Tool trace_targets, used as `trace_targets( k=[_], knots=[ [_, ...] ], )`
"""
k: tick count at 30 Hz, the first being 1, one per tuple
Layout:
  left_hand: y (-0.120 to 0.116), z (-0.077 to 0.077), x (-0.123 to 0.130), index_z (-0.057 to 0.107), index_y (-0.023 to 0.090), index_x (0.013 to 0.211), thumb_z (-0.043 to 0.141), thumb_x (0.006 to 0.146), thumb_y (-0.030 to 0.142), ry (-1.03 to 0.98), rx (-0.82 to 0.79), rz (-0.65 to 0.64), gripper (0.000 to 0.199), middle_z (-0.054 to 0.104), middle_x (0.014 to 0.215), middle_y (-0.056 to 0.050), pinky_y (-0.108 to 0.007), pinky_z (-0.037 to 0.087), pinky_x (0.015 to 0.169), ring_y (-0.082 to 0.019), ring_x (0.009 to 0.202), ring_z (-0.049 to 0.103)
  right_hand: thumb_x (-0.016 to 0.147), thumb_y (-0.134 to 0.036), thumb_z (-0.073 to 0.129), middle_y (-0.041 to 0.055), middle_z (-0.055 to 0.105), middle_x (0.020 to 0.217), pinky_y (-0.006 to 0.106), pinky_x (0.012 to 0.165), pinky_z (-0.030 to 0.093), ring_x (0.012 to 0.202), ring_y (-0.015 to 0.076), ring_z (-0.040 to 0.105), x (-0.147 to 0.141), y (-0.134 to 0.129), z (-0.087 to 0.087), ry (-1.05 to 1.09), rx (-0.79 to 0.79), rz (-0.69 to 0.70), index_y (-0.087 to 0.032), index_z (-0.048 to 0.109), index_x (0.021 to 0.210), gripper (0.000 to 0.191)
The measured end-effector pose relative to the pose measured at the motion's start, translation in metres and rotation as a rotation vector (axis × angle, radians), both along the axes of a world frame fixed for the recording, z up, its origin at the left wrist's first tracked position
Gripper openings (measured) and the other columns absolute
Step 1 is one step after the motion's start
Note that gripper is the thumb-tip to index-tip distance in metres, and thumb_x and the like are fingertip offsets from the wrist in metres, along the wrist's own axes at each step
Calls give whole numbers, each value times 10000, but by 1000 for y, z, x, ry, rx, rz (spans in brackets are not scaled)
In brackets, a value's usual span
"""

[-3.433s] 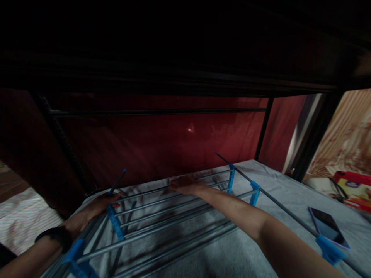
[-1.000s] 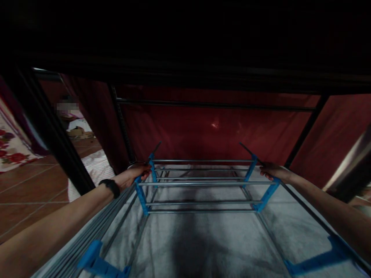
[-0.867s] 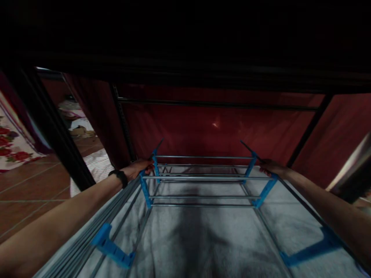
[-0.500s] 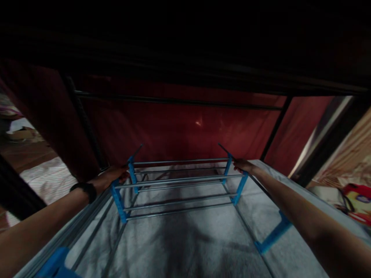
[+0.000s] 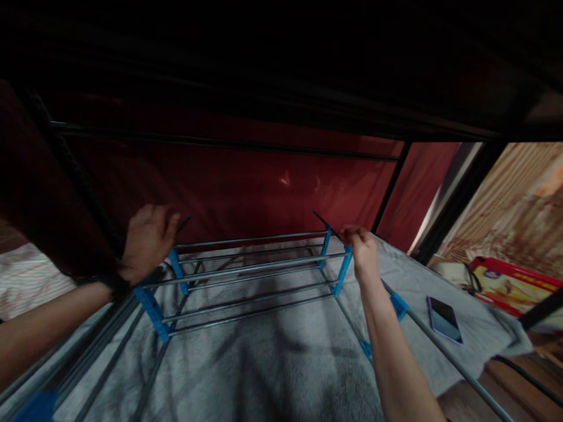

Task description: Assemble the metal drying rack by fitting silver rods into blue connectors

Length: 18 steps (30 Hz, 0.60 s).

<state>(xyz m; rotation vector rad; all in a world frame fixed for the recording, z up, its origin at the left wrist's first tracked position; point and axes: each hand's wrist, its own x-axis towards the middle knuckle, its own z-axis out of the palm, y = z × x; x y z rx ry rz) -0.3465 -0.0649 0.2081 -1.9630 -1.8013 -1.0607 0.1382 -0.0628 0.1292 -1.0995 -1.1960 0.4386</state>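
Observation:
A rack frame of thin grey metal rods (image 5: 250, 268) joined by blue plastic brackets (image 5: 152, 310) lies on a grey cloth. Above its left end my left hand (image 5: 149, 237) is raised, fingers stretched out and nothing in them; a dark band circles that wrist. My right hand (image 5: 363, 252) is at the right end, just above a blue bracket (image 5: 343, 269), fingers curled round a long side rod (image 5: 457, 360). That rod's tip sticks out past the far bracket, and my forearm hides part of it.
A phone (image 5: 444, 319) lies on the grey cloth (image 5: 299, 363) at right. Beyond it are a red and yellow box (image 5: 514, 284) and a pale bag (image 5: 453, 274). Black frame posts (image 5: 461, 202) and a dark overhead panel surround the space, with a red curtain (image 5: 246, 193) behind.
My left hand has come off the left end of the rack and lifted, opening. My right hand stays at the right end. The view has turned right, bringing the phone into sight.

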Motion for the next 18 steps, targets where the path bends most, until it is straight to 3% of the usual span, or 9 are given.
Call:
trace_targets(
  k=[1,3,5,7,9,11,13,15,18],
  knots=[
    [-6,4,20,574,50,1292,349,1067,375,105,48,-184,455,598,1280,-104,-541,316,1180,-299,1297,491,903,-554,536,98,753,1039,334,846,551,941,218,682,-10,-16,-29,18,-42,15,-186,708,1076,441],
    [-25,-2,70,654,121,1179,424,1039,297,304,-46,-602,322,650,1147,-70,-459,381,1116,-244,1137,560,911,-490,489,99,758,1020,354,861,564,939,239,698,-29,-44,-95,-29,-221,-31,-197,711,1035,387],
    [-49,-30,127,691,210,1022,474,999,172,528,-223,-960,222,676,968,-48,-359,462,964,-210,946,596,889,-383,455,94,758,1047,362,904,566,995,252,706,-40,-62,-154,-168,-430,-232,-217,692,993,308],
    [-70,-76,182,685,224,934,509,956,116,712,-215,-1083,208,677,865,-66,-384,483,913,-232,885,608,843,-301,470,130,737,1104,406,964,551,1078,295,691,-39,-70,-195,-200,-519,-345,-209,679,1024,291],
    [-83,-131,225,695,206,927,528,936,128,799,-280,-1049,184,706,927,-110,-420,502,923,-259,937,633,801,-246,489,163,710,1163,444,1036,513,1176,334,657,-28,-72,-216,-224,-567,-423,-201,666,1084,337],
    [-86,-185,252,711,176,1030,492,916,92,716,-404,-864,261,725,1086,-143,-447,496,1008,-282,1078,647,780,-206,494,203,684,1219,471,1081,476,1248,364,624,-11,-69,-224,-255,-599,-463,-173,654,1153,407],
    [-81,-229,262,683,162,1223,442,884,39,543,-510,-637,434,688,1304,-152,-470,458,1110,-299,1249,613,772,-174,489,236,673,1242,473,1072,479,1250,373,630,5,-64,-227,-287,-620,-463,-135,647,1204,462],
    [-74,-261,259,604,167,1399,382,903,37,379,-572,-445,559,600,1476,-153,-497,429,1165,-310,1380,546,761,-154,484,235,685,1228,433,1023,513,1199,350,669,18,-58,-229,-314,-625,-441,-119,649,1230,498],
    [-58,-283,237,495,131,1522,281,901,-1,282,-581,-312,670,539,1549,-175,-517,362,1222,-308,1458,479,740,-149,482,206,708,1204,368,937,552,1116,306,713,28,-46,-235,-353,-601,-393,-115,650,1268,555]
  ],
)
